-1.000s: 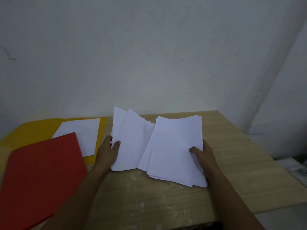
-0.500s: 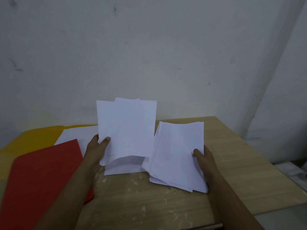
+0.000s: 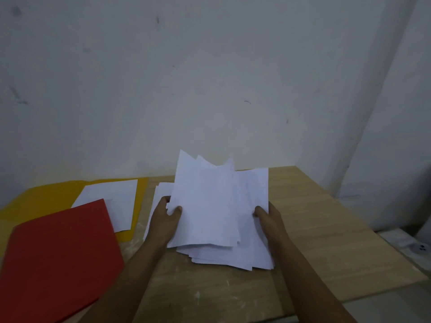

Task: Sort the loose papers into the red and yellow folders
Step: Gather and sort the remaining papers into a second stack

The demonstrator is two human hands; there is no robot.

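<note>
A stack of loose white papers (image 3: 217, 206) is at the middle of the wooden table (image 3: 314, 241). My left hand (image 3: 164, 220) pinches the left edge of a raised bunch of sheets, thumb on top. My right hand (image 3: 268, 217) grips the right edge of the stack. Another sheet (image 3: 161, 192) lies under my left hand. The red folder (image 3: 58, 257) lies closed at the left front. Behind it the yellow folder (image 3: 35, 201) lies open with a white sheet (image 3: 116, 199) on it.
A pale wall rises right behind the table. The table's right edge drops to a floor with a white object (image 3: 417, 245). Bare wood shows to the right of the stack and in front of it.
My left hand has carried its bunch of sheets to the right, from beside the stack onto the top of it. My right hand has kept its hold on the stack's right edge.
</note>
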